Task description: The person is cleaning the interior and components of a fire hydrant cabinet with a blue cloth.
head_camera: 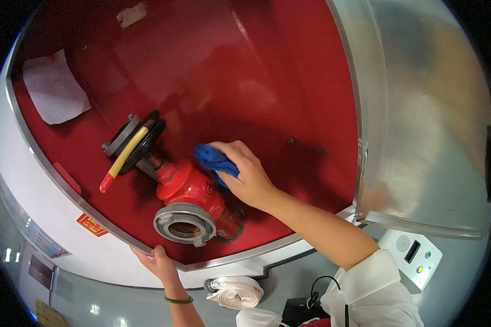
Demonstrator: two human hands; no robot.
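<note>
My right hand (245, 171) grips a bunched blue cloth (216, 160) just above and beside the body of a red fire hydrant valve (192, 186). The valve stands in the lower corner of a red-lined cabinet; its grey metal hose coupling (185, 225) faces me. A black handwheel (145, 143) sits at its upper left, with a yellow and red stick-like handle (125, 157) lying across it. My left hand (157, 259), a green bangle on the wrist, holds the metal rim (118, 241) of the cabinet at the lower left. Whether the cloth touches the valve, I cannot tell.
A sheet of paper (55, 88) hangs on the cabinet's red back wall (270, 81). The metal cabinet door (425, 122) stands open at right. Below, a rolled white fire hose (238, 292) lies on the floor, and a white box with buttons (413, 257) stands at lower right.
</note>
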